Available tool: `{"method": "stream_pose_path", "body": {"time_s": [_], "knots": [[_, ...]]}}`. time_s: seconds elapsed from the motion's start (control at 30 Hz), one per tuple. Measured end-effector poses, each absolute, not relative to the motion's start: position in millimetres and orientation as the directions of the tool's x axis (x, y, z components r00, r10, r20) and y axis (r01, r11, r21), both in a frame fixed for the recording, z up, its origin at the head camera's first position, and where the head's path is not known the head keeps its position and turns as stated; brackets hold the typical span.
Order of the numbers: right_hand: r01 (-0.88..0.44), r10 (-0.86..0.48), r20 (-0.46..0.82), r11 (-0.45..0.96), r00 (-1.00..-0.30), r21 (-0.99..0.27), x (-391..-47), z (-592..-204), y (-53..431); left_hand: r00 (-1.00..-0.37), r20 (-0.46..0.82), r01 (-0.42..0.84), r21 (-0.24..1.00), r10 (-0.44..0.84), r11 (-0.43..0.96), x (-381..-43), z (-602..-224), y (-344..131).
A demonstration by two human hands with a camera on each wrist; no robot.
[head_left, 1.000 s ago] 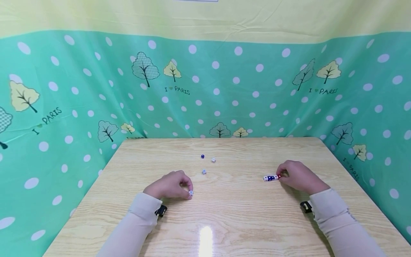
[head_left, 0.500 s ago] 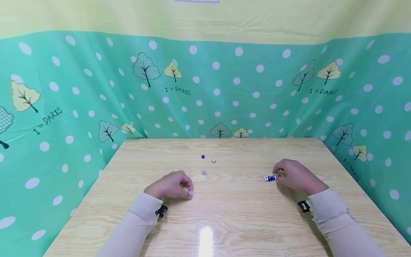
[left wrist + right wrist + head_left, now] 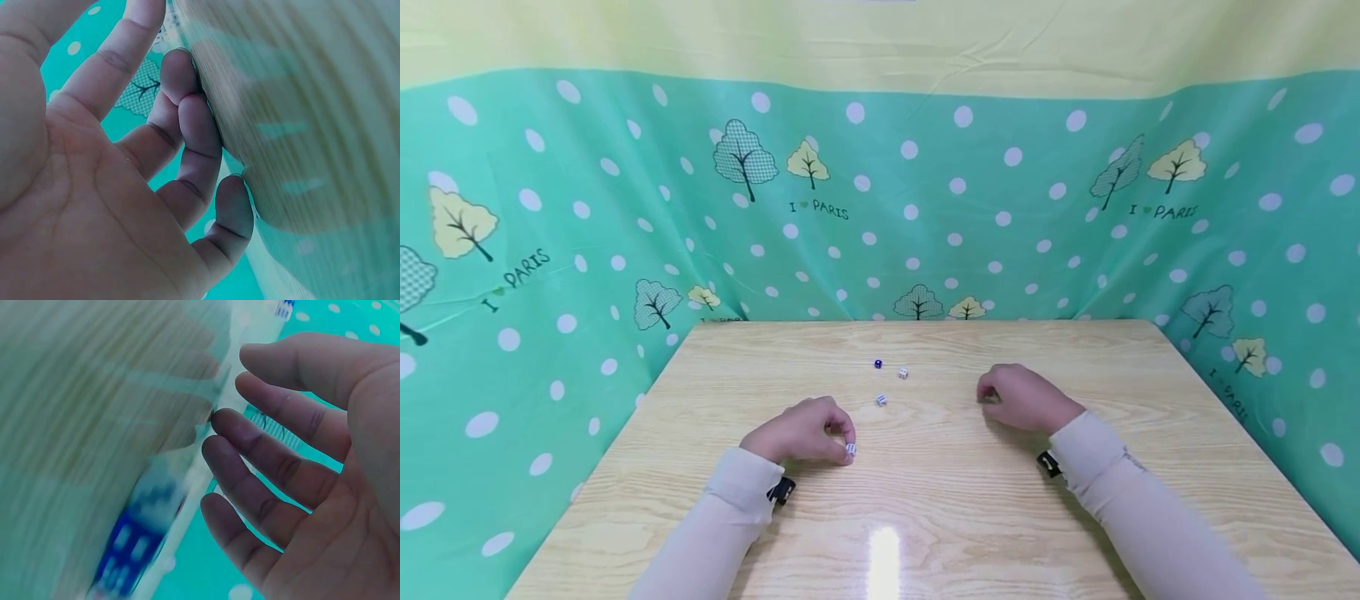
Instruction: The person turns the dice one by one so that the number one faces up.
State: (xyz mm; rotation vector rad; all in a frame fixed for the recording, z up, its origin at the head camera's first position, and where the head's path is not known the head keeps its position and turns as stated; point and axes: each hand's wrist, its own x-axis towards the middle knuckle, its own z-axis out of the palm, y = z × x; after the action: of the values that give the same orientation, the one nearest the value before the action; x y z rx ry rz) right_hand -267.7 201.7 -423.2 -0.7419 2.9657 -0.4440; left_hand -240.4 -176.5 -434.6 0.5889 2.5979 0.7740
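My left hand (image 3: 805,432) pinches a white die (image 3: 851,449) between thumb and index finger, low over the table, left of centre. In the left wrist view the other fingers of that hand (image 3: 125,162) curl with their tips at the tabletop. Right of centre, my right hand (image 3: 1028,398) hovers close over the wood. Its fingers are loosely bent, and nothing shows between thumb and fingertips in the right wrist view. A row of blue and white dice (image 3: 131,544) lies beside the right hand there, blurred. From the head camera that row is hidden behind the right hand and sleeve.
Beyond the hands, a dark blue die (image 3: 877,364) and a white die (image 3: 902,373) lie near each other, with another white die (image 3: 882,400) nearer. The wooden table (image 3: 955,517) ends at a green dotted curtain (image 3: 820,275) on three sides.
My right hand has let go of the red die at the end of the row and moved left toward the loose dice. My left hand still pinches its white die in place.
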Motion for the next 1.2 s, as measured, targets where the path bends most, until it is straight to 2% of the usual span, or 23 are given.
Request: {"method": "stream_pose_path", "body": {"time_s": [0.27, 0.6, 1.07, 1.2], "knots": [[-0.480, -0.491, 0.026, 0.837, -0.871, -0.262, -280.8, -424.6, 160.0, -0.847, -0.217, 0.287, 0.583, 0.486, 0.760, -241.2, -436.0, -176.8], [-0.472, -0.468, 0.058, 0.875, -0.882, -0.109, -295.3, -425.2, 122.8, -0.839, -0.212, 0.302, 0.584, 0.501, 0.753, -241.5, -434.8, -176.5], [-0.367, -0.375, 0.088, 0.926, -0.923, 0.091, -312.0, -432.2, 73.2, -0.826, -0.209, 0.316, 0.597, 0.523, 0.737, -242.8, -435.7, -177.4], [-0.375, -0.391, 0.093, 0.915, -0.916, 0.150, -315.6, -435.9, 60.3, -0.827, -0.203, 0.322, 0.594, 0.524, 0.737, -244.1, -436.4, -177.8]]}}
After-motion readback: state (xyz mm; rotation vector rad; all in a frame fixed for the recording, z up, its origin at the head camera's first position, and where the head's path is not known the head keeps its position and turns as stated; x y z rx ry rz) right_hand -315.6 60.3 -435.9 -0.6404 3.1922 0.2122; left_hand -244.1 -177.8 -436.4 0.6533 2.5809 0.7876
